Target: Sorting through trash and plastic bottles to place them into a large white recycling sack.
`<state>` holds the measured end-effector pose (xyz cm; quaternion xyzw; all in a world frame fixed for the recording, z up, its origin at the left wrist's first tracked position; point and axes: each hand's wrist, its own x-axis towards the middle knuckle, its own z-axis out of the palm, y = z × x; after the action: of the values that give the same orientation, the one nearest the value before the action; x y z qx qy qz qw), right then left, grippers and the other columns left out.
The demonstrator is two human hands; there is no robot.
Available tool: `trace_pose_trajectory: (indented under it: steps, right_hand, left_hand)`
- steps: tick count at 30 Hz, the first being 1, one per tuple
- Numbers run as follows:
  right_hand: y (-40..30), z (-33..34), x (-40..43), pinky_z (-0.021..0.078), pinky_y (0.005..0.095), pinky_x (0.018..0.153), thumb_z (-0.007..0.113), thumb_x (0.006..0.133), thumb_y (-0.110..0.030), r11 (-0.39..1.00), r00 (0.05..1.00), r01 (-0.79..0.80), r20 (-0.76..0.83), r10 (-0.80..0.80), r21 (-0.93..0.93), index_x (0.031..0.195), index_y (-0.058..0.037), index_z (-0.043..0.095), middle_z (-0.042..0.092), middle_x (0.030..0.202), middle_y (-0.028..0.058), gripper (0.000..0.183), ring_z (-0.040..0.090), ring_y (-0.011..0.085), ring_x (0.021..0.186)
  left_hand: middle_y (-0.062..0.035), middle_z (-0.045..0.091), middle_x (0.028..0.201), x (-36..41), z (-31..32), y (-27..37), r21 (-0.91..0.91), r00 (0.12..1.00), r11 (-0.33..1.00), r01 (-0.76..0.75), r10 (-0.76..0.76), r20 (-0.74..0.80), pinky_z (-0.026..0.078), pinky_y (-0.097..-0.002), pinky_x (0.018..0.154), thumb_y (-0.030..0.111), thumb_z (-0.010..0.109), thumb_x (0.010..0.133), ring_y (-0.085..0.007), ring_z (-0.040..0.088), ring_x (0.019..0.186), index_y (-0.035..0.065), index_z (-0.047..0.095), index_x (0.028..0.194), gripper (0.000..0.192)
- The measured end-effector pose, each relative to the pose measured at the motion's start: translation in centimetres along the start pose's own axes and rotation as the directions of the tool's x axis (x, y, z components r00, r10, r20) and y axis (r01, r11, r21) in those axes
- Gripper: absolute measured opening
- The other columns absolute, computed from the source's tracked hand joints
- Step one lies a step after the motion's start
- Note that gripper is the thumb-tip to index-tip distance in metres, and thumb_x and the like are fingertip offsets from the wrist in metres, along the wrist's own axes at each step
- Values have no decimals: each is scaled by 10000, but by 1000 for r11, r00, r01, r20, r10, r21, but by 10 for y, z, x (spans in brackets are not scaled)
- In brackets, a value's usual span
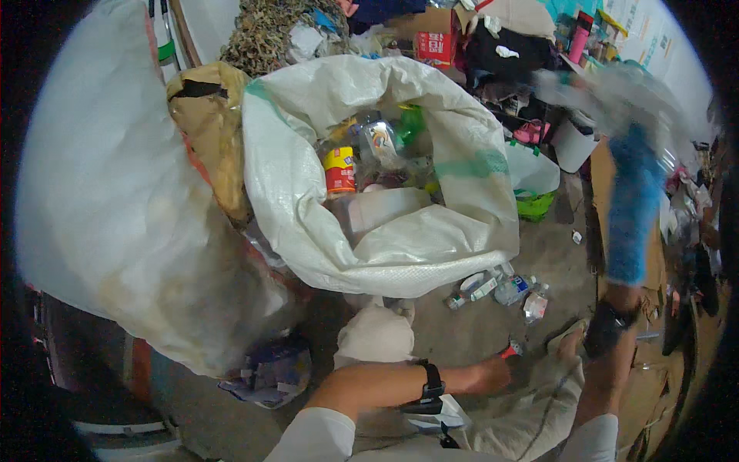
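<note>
My left hand (491,375) reaches right over a beige woven sack (531,416), beside a small red-topped item (511,350); its fingers are blurred and what they hold cannot be told. My right hand (638,144), in a blue glove, is raised at the right and grips blurred clear plastic (641,101). A large white woven sack (392,283) stands with its mouth spread. Inside it lie a bottle with a red and yellow label (339,170), a clear container (381,138), a green bottle (411,124) and a translucent plastic container (387,208).
Several plastic bottles (511,289) lie on the floor right of the white sack. A bulging white sack (115,202) fills the left side. Behind stand a brown paper sack (205,127) and a red-printed cardboard box (436,43). Cardboard (652,398) lies along the right, near a white bin (571,144).
</note>
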<state>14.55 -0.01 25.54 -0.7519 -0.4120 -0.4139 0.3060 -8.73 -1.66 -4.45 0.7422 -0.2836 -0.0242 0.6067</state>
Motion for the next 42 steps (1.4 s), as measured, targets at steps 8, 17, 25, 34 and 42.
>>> trace_pose_trajectory:
  steps: [8,17,25,34,42]
  right_hand:
    - [-106,69,-39,370,321,915,585,802,-94,692,894,-359,443,62,627,1251,-34,377,441,1222,85,498,437,184,1094]
    - [-49,-55,-140,405,296,861,459,874,-114,683,803,-587,418,424,434,1061,-12,544,544,1035,99,229,513,198,985]
    - [-40,-79,-312,435,261,703,431,894,-303,-247,205,-839,703,681,484,975,-106,562,552,895,-10,250,498,77,796]
    - [-44,-64,-428,391,243,608,430,894,-253,-667,10,-487,767,641,564,818,-110,512,491,744,-22,182,462,93,662]
    - [-59,-34,-517,372,268,543,413,882,-212,-772,289,-192,787,546,606,709,-125,429,372,611,-21,195,405,141,561]
  left_hand:
    - [-67,625,694,-7,-3,-12,965,991,223,-135,22,133,461,-361,531,152,556,684,-244,603,632,99,640,669,100]
    - [-186,592,810,-18,-32,-16,88,933,939,333,-342,116,452,-390,639,137,460,807,-299,567,700,-1,593,900,213]
    - [-184,589,968,21,-33,-1,778,715,628,29,-557,423,464,-446,697,159,471,818,-363,571,836,84,562,1050,261]
    - [-190,597,887,14,-38,-11,586,849,772,246,-463,253,438,-427,731,115,489,722,-362,560,861,51,604,921,239]
    - [-175,601,909,0,-42,-35,628,830,729,272,-508,229,449,-403,752,192,603,701,-344,569,868,71,561,1016,340]
